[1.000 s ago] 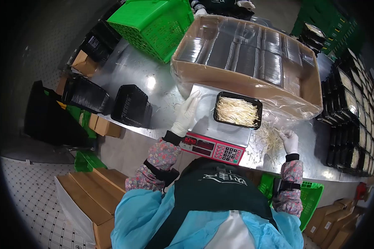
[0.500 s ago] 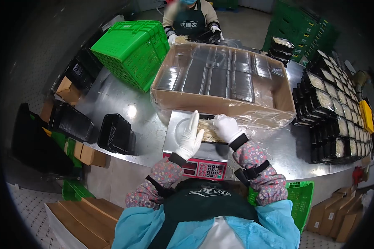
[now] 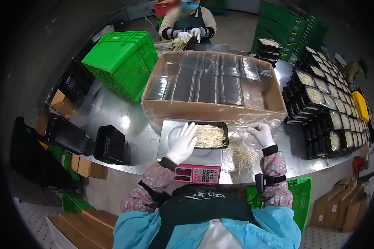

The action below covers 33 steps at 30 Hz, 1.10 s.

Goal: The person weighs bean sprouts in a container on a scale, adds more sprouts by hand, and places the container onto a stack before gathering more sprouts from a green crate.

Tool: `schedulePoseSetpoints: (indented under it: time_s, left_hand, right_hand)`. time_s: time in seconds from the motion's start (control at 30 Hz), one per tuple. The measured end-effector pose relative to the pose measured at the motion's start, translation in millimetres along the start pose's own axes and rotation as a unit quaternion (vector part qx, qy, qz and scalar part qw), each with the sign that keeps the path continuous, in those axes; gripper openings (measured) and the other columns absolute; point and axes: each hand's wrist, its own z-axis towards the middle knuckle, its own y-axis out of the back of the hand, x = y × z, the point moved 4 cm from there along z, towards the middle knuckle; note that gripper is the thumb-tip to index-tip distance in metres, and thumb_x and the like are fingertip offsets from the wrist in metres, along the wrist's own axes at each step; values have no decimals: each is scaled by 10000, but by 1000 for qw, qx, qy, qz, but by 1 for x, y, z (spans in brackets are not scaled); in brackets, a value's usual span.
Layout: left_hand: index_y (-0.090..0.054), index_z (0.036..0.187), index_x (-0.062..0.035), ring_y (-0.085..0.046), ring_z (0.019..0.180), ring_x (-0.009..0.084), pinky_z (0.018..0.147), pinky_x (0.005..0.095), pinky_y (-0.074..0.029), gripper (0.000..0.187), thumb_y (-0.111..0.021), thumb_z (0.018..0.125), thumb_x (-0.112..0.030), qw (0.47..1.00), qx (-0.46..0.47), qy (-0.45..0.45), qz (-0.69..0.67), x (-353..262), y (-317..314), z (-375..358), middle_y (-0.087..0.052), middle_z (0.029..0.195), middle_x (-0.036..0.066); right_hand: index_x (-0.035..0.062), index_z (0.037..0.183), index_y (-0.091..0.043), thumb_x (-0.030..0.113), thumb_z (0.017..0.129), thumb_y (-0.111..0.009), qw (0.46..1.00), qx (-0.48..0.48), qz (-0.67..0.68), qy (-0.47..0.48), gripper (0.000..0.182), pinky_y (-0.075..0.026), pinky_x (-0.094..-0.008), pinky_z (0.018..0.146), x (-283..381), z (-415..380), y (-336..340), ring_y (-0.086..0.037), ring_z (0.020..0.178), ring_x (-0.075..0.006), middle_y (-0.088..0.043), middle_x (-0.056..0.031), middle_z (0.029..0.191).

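White Chinese characters (image 3: 204,196) cross the wearer's dark apron (image 3: 205,212), too foreshortened to read.

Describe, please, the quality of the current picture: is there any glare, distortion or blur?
Head view: bright glare on the metal table and plastic film; head view: wide-angle distortion bows the metal table's front edge, corners black; head view: left hand and right hand fairly sharp, but digits on the scale display unreadable.

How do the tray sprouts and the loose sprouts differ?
The tray sprouts lie packed, mostly aligned; the loose sprouts are tangled and spread out. The tray sprouts sit in a black tray on the scale; the loose sprouts lie on the metal table. Both look pale and thin.
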Motion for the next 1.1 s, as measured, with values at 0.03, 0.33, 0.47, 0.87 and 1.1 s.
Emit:
schedulePoseSetpoints:
  time_s: [0.03, 0.33, 0.47, 0.87, 1.1]
  left_hand:
    - [-416, 1414, -17, -337, 1378, 377, 1127, 479, -273, 508, -485, 954, -222, 1000, -27, 6, -11, 8, 7, -1, -419, 1457, 178]
    - [-476, 1345, -18, -419, 1295, 361, 1073, 518, -326, 467, -513, 934, -237, 997, 11, -77, 23, -21, -22, 38, -485, 1380, 178]
    - [-464, 1335, -37, -472, 1163, 336, 997, 506, -359, 552, -534, 854, -298, 985, 110, -90, 95, -30, -59, 53, -520, 1276, 163]
    - [-305, 1457, 13, -426, 1271, 397, 1093, 473, -297, 698, -574, 927, -355, 990, 72, -43, -114, -35, -25, 51, -449, 1388, 238]
    - [-438, 1385, 28, -509, 1267, 292, 1064, 345, -386, 480, -567, 939, -93, 930, -111, 105, -334, -2, 25, 25, -522, 1356, 212]
  right_hand:
    - [71, 904, -753, 144, 798, -715, 999, -14, -11, -43, 134, -530, -359, 738, -6, -7, 8, -686, 798, -278, -711, -148, 872]
    - [3, 1351, -499, 325, 896, -646, 977, -10, -109, 184, 576, -398, -404, 1066, 73, -28, -50, -523, 1241, -354, -551, -241, 1314]
    - [-99, 1472, -148, 584, 921, -486, 973, 119, -127, 151, 940, -270, -432, 1145, 85, -32, -146, -300, 1371, -479, -322, -394, 1419]
    - [111, 1114, -696, 354, 849, -658, 983, 9, -152, 104, 362, -485, -394, 938, 99, 65, -52, -609, 1074, -307, -683, -131, 1068]
    - [184, 1032, -697, 174, 691, -779, 914, 9, -399, 73, 350, -516, -401, 897, 77, 149, -48, -563, 1092, -302, -606, -86, 1112]
